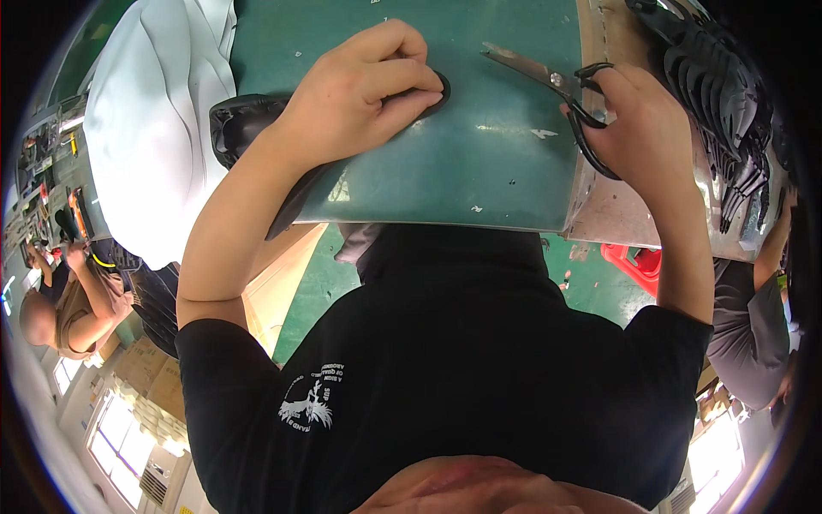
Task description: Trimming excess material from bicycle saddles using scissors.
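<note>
My left hand (364,94) is closed, its thumb and fingertips pinching the rounded end of a black piece (444,92) over the green table mat (445,176). Most of that piece is hidden behind my hand. A black, glossy, puckered item (244,124) lies under my left wrist; whether it is one with the pinched piece, I cannot tell. In my right hand (642,120) are the black handles of a pair of scissors (535,68). Their metal blades point left and away, a short way from the left hand, and look nearly closed.
White sheets (154,128) are stacked at the left. Several black curved parts (706,86) lie piled at the far right. Small scraps (544,134) dot the mat. A red plastic object (634,265) shows below the table edge. Other people (81,308) work at both sides.
</note>
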The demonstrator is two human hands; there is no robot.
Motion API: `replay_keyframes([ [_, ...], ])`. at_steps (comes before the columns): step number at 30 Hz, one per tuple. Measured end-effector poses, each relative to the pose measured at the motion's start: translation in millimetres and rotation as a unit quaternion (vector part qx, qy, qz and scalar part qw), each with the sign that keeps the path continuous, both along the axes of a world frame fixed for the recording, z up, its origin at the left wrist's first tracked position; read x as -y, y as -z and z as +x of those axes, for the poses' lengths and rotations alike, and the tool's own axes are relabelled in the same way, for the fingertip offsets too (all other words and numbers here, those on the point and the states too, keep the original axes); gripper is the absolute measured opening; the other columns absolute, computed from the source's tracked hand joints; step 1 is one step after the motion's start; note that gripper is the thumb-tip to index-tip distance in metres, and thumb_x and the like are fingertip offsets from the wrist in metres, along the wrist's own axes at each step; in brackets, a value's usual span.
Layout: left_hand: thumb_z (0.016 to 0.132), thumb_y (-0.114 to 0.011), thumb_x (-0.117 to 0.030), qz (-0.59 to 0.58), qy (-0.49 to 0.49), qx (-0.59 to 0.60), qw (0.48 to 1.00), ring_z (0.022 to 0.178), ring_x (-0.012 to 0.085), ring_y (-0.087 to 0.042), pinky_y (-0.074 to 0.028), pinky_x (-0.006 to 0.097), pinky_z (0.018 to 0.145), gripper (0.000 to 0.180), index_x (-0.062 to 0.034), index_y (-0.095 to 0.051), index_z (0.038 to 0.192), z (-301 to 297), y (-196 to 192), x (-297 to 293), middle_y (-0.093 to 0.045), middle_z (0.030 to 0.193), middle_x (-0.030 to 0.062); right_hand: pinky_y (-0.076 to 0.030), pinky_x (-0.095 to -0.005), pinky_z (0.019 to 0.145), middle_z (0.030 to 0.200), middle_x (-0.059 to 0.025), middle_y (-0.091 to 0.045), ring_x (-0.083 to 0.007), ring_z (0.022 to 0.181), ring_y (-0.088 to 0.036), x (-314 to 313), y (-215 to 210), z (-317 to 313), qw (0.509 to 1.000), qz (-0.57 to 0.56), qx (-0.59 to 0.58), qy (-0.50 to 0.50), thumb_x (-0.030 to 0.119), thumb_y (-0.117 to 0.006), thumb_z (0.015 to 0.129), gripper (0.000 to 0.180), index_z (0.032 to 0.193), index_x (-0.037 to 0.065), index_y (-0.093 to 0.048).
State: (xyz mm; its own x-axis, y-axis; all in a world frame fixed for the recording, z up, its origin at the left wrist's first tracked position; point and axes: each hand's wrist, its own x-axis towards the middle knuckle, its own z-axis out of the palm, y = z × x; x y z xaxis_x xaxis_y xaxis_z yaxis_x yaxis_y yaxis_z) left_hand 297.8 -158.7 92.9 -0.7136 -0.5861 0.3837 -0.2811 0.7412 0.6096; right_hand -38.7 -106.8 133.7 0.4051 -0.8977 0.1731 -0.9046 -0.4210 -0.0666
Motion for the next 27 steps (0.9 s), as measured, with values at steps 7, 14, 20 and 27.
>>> replay_keyframes([
  [7, 0.085, -0.08, -0.006, -0.008, -0.013, 0.017, 1.0, 0.083, 0.0261, -0.065, -0.054, 0.037, 0.072, 0.017, -0.004, -0.069, 0.097, -6.4, -2.6, 0.6, -0.062, 0.098, 0.0075, -0.057, -0.0438, 0.074, 0.091, -0.0079, -0.068, -0.0317, 0.089, -0.07, -1.6, -12.0, 2.9, 0.999, 0.008, -0.017, -0.044, 0.025, -0.089, 0.077, 0.033, 0.096, 0.006, -0.07],
  [14, 0.085, -0.087, -0.013, -0.082, -0.03, 0.004, 0.996, 0.089, 0.0275, -0.067, -0.057, 0.035, 0.075, 0.033, -0.0061, -0.074, 0.114, 3.7, -16.6, 11.9, -0.068, 0.109, 0.0098, -0.056, -0.0459, 0.078, 0.097, -0.0116, -0.067, -0.0343, 0.094, -0.068, 21.7, -29.2, 15.2, 0.996, 0.021, -0.052, -0.073, 0.021, -0.089, 0.072, 0.039, 0.1, 0.006, -0.067],
  [20, 0.09, -0.087, -0.032, 0.075, -0.053, -0.084, 0.992, 0.086, 0.0254, -0.067, -0.055, 0.036, 0.074, 0.035, -0.0061, -0.075, 0.11, -10.4, -4.6, 2.0, -0.066, 0.096, 0.0087, -0.053, -0.0475, 0.076, 0.097, -0.0151, -0.061, -0.0378, 0.091, -0.064, 4.5, -12.5, 12.0, 0.998, 0.002, -0.037, -0.043, 0.013, -0.085, 0.07, 0.039, 0.1, 0.003, -0.062],
  [27, 0.092, -0.085, -0.04, 0.322, -0.076, -0.135, 0.934, 0.08, 0.0172, -0.068, -0.054, 0.033, 0.07, 0.037, -0.0043, -0.075, 0.093, 9.7, -18.7, 9.6, -0.067, 0.09, 0.0073, -0.054, -0.0447, 0.075, 0.096, -0.0136, -0.059, -0.0339, 0.09, -0.063, 15.8, -23.8, 47.4, 0.987, -0.127, -0.045, -0.086, 0.018, -0.082, 0.078, 0.035, 0.102, 0.001, -0.062],
])
